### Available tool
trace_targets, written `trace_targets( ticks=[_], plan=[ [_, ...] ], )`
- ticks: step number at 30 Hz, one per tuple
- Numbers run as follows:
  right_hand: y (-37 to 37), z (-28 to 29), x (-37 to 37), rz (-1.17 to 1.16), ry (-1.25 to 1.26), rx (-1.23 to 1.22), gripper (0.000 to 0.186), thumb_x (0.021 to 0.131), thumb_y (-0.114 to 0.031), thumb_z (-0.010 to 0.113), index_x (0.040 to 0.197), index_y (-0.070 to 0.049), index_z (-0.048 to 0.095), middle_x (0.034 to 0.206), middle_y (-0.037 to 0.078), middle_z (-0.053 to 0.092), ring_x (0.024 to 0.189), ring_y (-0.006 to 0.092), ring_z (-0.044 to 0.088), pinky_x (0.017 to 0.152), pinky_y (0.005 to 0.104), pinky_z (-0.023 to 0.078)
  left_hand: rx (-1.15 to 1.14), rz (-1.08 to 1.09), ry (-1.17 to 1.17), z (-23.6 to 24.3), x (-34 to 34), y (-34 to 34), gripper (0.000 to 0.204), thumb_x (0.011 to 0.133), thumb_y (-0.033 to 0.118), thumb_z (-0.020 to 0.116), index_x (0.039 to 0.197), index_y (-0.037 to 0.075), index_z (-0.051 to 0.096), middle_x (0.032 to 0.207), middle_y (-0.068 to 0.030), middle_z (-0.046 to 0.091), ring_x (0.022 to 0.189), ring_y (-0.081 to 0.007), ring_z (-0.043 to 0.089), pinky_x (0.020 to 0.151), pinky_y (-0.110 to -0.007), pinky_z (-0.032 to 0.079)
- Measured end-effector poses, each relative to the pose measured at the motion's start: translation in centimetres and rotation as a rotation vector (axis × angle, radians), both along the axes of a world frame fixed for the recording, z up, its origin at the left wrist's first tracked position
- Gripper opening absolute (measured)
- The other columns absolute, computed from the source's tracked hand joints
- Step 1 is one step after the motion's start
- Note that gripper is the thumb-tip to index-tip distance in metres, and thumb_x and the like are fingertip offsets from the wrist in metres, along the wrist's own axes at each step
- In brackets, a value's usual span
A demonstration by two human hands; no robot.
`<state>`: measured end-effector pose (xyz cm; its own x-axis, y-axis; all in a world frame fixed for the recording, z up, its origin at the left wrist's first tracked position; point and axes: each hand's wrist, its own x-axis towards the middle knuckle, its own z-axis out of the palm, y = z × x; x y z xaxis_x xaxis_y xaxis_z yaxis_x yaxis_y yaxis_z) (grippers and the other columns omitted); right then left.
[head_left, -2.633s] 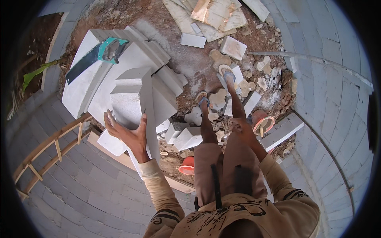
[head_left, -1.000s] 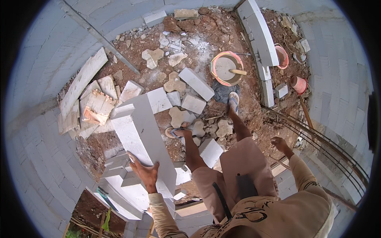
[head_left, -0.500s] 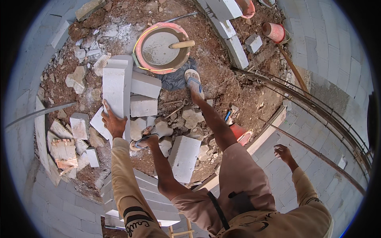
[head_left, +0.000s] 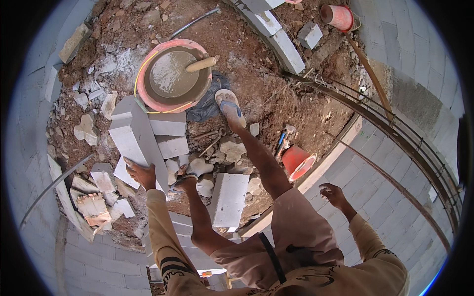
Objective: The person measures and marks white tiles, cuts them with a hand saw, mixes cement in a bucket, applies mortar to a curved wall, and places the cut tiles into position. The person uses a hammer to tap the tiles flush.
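My left hand [head_left: 142, 173] grips a long white block [head_left: 131, 133], which lies tilted over other white blocks [head_left: 171, 145] on rubble. Just beyond it is a large red bucket [head_left: 146, 86] of wet grey mortar, with a wooden handle [head_left: 200, 64] sticking out. My right hand [head_left: 333, 195] is held away at the right, fingers loosely bent and apart, holding nothing. My sandalled feet are among the blocks, one beside a dark plastic sheet [head_left: 200, 111].
A low block wall [head_left: 287, 52] and a small bucket [head_left: 335, 17] are at upper right. Rusty rebar [head_left: 405, 148] runs along the right. A red bucket [head_left: 293, 159] lies near my leg. Broken boards [head_left: 94, 209] and a metal bar [head_left: 57, 181] are at left.
The view has swung round toward the mortar bucket. The long block moved with my left hand from the stack toward that bucket. My right hand now sits out to the right.
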<state>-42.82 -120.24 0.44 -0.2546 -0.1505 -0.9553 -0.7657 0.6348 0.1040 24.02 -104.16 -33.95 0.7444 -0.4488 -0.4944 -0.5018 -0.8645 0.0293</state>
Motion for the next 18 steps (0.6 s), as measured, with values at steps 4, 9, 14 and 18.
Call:
trace_targets(
  ticks=[4,9,14,18],
  plan=[
    [-7.6,0.3,9.5,0.029,-0.174,-0.409,0.039,0.102,-0.025,0.066,0.135,-0.004,0.062,0.111,0.011,0.072,0.099,0.0216,0.071,0.091,0.0374,0.056,-0.013,0.021,0.057,0.4,0.0,-0.7,0.137,0.062,0.029,0.095,0.165,0.008,0.008,0.162,-0.0301,0.019,0.146,-0.0527,0.028,0.12,-0.06,0.029],
    [-18.2,8.3,23.1,-0.4,-0.671,-0.935,0.096,0.093,-0.069,0.063,0.154,0.0,0.035,0.142,0.018,0.05,0.128,0.0316,0.056,0.106,0.0478,0.047,0.095,-0.069,0.034,1.7,0.4,-1.9,0.137,0.063,0.031,0.096,0.166,0.009,0.009,0.165,-0.0276,0.017,0.148,-0.0526,0.025,0.121,-0.06,0.028],
    [-24.0,15.6,29.9,-0.824,-0.468,-1.433,0.085,0.095,-0.055,0.062,0.163,-0.019,0.024,0.158,0.011,0.036,0.146,0.0389,0.033,0.115,0.0719,0.029,0.087,-0.05,0.054,4.6,0.1,-4.7,0.135,0.066,0.032,0.095,0.168,0.02,0.008,0.167,-0.0294,0.013,0.152,-0.0539,0.02,0.123,-0.062,0.024],
    [-23.3,12.3,26.6,-0.353,-0.815,-1.327,0.081,0.092,-0.032,0.07,0.158,-0.009,0.028,0.154,0.018,0.038,0.143,0.0379,0.039,0.114,0.0624,0.035,0.13,-0.06,-0.01,6.3,-0.2,-8.6,0.13,0.069,0.031,0.094,0.167,0.01,0.012,0.164,-0.0314,0.016,0.15,-0.0536,0.021,0.122,-0.062,0.023]
  ],
)
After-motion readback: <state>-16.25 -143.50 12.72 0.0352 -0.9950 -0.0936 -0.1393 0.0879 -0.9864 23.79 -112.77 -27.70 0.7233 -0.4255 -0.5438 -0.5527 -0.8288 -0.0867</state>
